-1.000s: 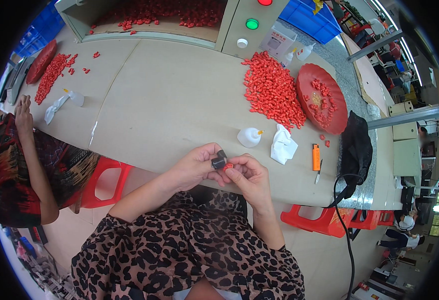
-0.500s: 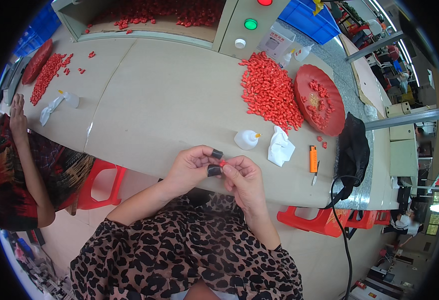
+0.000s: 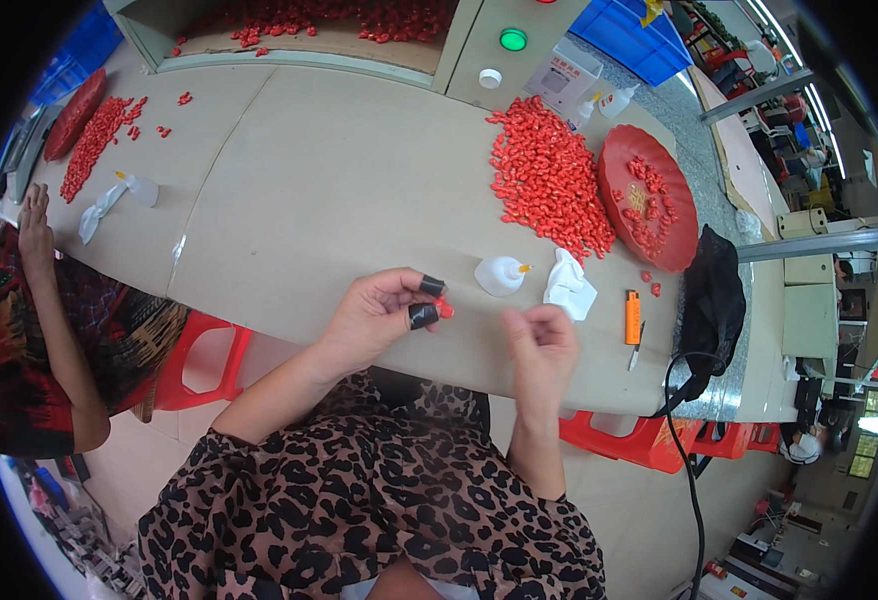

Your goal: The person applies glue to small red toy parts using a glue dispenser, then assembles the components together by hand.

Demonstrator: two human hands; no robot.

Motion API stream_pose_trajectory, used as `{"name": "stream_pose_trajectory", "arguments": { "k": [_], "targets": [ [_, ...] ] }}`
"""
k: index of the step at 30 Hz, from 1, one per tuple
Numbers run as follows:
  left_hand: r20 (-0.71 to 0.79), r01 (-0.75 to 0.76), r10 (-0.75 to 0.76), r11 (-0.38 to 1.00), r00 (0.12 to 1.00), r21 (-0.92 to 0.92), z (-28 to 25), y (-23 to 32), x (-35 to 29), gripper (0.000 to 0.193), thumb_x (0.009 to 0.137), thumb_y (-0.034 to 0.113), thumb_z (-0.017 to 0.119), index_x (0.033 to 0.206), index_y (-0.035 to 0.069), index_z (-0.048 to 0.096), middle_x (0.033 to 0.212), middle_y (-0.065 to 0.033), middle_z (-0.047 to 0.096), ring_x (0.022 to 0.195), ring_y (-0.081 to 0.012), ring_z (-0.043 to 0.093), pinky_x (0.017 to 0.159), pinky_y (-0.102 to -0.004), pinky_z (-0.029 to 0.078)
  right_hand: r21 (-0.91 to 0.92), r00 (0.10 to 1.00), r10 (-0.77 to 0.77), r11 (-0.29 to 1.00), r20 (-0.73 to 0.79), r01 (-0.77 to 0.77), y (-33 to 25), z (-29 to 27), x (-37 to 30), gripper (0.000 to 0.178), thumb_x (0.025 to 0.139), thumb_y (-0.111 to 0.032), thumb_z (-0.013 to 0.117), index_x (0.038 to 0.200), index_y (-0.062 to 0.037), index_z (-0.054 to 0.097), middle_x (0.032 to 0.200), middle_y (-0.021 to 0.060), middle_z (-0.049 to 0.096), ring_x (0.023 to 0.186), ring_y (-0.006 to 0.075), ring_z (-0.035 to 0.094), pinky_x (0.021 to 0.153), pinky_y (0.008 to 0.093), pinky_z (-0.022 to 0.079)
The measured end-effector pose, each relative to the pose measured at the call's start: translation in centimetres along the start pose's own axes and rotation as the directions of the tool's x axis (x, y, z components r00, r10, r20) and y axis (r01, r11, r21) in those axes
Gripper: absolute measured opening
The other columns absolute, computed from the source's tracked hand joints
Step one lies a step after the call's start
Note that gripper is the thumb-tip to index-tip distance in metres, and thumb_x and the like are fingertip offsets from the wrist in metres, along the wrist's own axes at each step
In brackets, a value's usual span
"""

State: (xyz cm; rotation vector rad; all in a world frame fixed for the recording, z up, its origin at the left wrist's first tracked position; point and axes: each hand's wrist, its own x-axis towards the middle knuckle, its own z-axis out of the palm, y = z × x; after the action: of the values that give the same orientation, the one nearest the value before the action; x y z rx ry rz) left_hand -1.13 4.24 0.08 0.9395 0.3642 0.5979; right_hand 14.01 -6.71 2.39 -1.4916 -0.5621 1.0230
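Note:
My left hand is raised over the table's near edge, black tape round its thumb and forefinger tips. Between those tips it pinches a small glossy red piece. My right hand is apart from it to the right, slightly blurred, with fingers curled and pressed toward the thumb. Whether something tiny is in that pinch is hidden. Just beyond the hands stand a white squeeze bottle with a yellow tip and a crumpled white tissue.
A heap of red pieces lies beside a red scalloped plate. An orange lighter, a small pen-like tool and a black bag lie right. Another person's hand is at left. A box-like cabinet stands behind.
My right hand has let go of the red piece and moved right, away from my left hand. The left hand still pinches the piece. The view has shifted slightly.

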Motion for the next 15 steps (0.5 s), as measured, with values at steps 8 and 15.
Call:
{"name": "stream_pose_trajectory", "arguments": {
  "k": [8,15],
  "targets": [
    [-0.096,-0.061,0.055,0.996,0.994,-0.065,-0.5,-0.9,0.5,0.022,0.078,-0.003,0.050,0.100,-0.001,0.048,0.088,-0.0076,0.055,0.083,-0.0136,0.056,0.070,-0.0262,0.047,-0.489,0.917,-0.397,0.809,-0.043,0.327,0.0,1.0,3.1,0.045,0.070,-0.004,0.062,0.108,0.0022,0.039,0.101,0.0137,0.049,0.096,0.0221,0.048,0.083,0.0319,0.038],
    [-0.102,-0.069,0.074,0.996,0.992,0.056,-0.6,-1.3,0.3,0.021,0.078,-0.003,0.050,0.099,0.000,0.048,0.088,-0.0070,0.055,0.083,-0.0123,0.055,0.073,-0.0253,0.046,-0.185,0.913,-0.407,0.900,-0.040,0.393,1.3,0.4,3.6,0.038,0.077,-0.007,0.054,0.110,0.0027,0.038,0.102,0.0116,0.046,0.095,0.0197,0.047,0.082,0.0291,0.037]
  ]
}}
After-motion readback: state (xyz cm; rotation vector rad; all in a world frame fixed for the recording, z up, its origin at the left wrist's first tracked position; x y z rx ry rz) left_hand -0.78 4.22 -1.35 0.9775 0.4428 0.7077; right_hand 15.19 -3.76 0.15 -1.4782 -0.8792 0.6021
